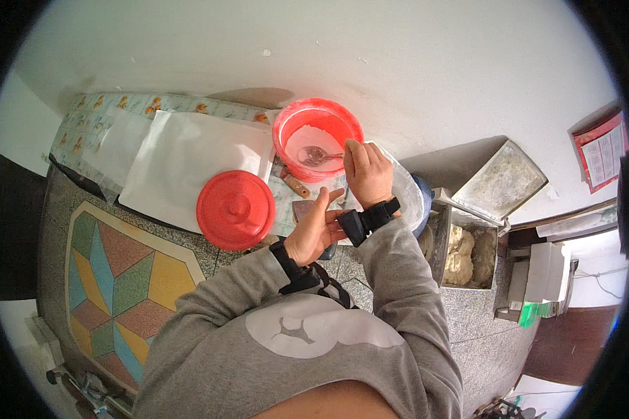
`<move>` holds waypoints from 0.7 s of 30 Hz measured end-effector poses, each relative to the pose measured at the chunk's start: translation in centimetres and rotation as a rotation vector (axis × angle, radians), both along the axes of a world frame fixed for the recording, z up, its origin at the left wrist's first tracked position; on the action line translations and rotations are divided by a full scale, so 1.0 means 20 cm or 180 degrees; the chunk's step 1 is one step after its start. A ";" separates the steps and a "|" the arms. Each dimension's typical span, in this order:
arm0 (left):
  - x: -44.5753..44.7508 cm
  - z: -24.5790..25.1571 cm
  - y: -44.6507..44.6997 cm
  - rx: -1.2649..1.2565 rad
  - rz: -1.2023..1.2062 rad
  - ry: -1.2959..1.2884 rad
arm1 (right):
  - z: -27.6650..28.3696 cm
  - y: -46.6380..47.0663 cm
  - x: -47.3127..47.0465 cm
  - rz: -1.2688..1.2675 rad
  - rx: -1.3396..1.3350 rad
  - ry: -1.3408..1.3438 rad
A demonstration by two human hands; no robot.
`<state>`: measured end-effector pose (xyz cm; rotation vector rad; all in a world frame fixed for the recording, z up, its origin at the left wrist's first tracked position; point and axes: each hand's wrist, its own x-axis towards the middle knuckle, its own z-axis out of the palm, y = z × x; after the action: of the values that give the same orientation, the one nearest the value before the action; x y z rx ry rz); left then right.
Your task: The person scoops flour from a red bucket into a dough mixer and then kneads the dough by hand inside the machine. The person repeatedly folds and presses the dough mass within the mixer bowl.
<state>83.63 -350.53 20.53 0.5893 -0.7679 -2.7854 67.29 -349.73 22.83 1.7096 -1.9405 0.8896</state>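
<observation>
My right hand [368, 173] grips the handle of a metal spoon [312, 155], whose bowl is in a red plastic tub [318, 106] of white powder. My left hand [314, 230], palm turned up and fingers apart, is below the tub beside my right wrist and holds nothing. A scraper or knife with a wooden handle [295, 186] lies against the tub's near side. The round red lid [236, 209] rests at the table's front edge, left of my left hand. White sheets [199, 157] cover much of the table. Both wrists wear black straps.
A large container lined with clear plastic [406, 196] stands right of the tub. Further right, an open metal box [490, 262] holds dough-like lumps [458, 256], its lid [500, 178] leaning on the wall. The wall runs behind the table.
</observation>
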 end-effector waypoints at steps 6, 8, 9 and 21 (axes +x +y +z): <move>-0.01 -0.09 -0.14 0.0475 0.0213 -0.0105 | -0.03 0.01 -0.01 -0.0585 0.0092 -0.1862; -0.03 -0.12 -0.23 0.0799 0.0724 0.0067 | -0.04 0.03 -0.02 -0.0528 0.0105 -0.2358; -0.04 -0.13 -0.27 0.0921 0.0959 0.0152 | -0.05 0.05 -0.02 -0.0388 0.0245 -0.2493; -0.10 -0.01 -0.48 0.0077 0.2047 0.0287 | -0.12 0.23 0.47 0.1361 0.1795 -0.5073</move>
<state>81.73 -360.12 20.32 0.5823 -0.4240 -2.2099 76.68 -345.15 20.40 1.8564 -2.9179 2.6369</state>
